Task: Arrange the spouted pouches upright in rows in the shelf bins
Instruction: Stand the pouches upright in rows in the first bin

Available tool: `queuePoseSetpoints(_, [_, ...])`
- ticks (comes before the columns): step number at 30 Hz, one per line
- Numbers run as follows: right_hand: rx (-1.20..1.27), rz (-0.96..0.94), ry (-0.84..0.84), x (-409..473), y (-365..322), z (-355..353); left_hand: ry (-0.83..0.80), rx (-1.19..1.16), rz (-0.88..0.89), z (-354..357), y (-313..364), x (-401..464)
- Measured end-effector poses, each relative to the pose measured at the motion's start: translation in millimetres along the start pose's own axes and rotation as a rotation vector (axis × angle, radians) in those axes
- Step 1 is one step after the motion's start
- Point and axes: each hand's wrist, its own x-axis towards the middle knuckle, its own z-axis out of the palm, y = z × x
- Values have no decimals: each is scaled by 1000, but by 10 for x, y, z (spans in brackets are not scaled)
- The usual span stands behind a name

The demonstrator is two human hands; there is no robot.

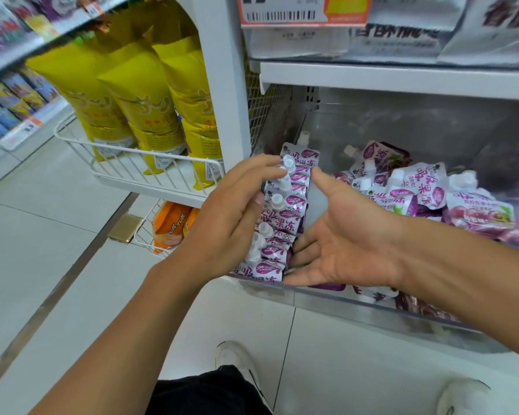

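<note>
A row of white-and-purple spouted pouches (285, 211) stands upright along the left side of a clear plastic shelf bin (342, 304). My left hand (231, 214) rests against the row's left side, fingers spread near the white caps. On the row's right side my right hand (342, 235) is palm up, its fingertips touching the lower pouches. Neither hand grips a pouch. A loose heap of the same pouches (417, 193) lies jumbled in the bin's right half.
A white shelf upright (222, 85) stands just left of the bin. A wire basket (150, 172) with tall yellow bags (132, 109) hangs beyond it, with orange packs (171, 226) below. A shelf board (402, 79) overhangs the bin. My shoes (234, 357) are on the tiled floor.
</note>
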Motion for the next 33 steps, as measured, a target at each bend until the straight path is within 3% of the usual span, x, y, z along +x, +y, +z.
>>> queuePoseSetpoints(2, [15, 67, 4, -11, -21, 6, -69, 69, 6, -36, 3, 5])
queuePoseSetpoints(5, [-73, 121, 36, -97, -167, 12, -206, 371, 49, -89, 22, 22])
queuePoseSetpoints(7, [-215, 24, 199, -134, -352, -30, -252, 496, 61, -99, 39, 38])
queuePoseSetpoints(9, [-314, -157, 434, -93, -476, -91, -245, 502, 31, -91, 58, 47])
queuePoseSetpoints(10, [-306, -209, 463, -8, -489, -82, -235, 500, 21, -83, 60, 50])
queuePoseSetpoints(13, [-153, -177, 306, 351, -368, 58, -217, 501, 14, -53, 64, 60])
queuePoseSetpoints(18, [-41, -166, 315, 382, -420, 10, -204, 528, 22, -25, 60, 66])
queuePoseSetpoints(20, [23, -186, 508, 341, -565, -119, -200, 511, -1, -25, 63, 57])
queuePoseSetpoints(22, [-16, -327, 674, 371, -704, -121, -188, 488, -8, -25, 57, 54])
queuePoseSetpoints(27, [-120, -363, 604, 460, -744, 3, -180, 425, -6, -23, 49, 47])
queuePoseSetpoints(33, [-199, -327, 645, 546, -752, -72, -127, 312, -21, -16, 19, 20])
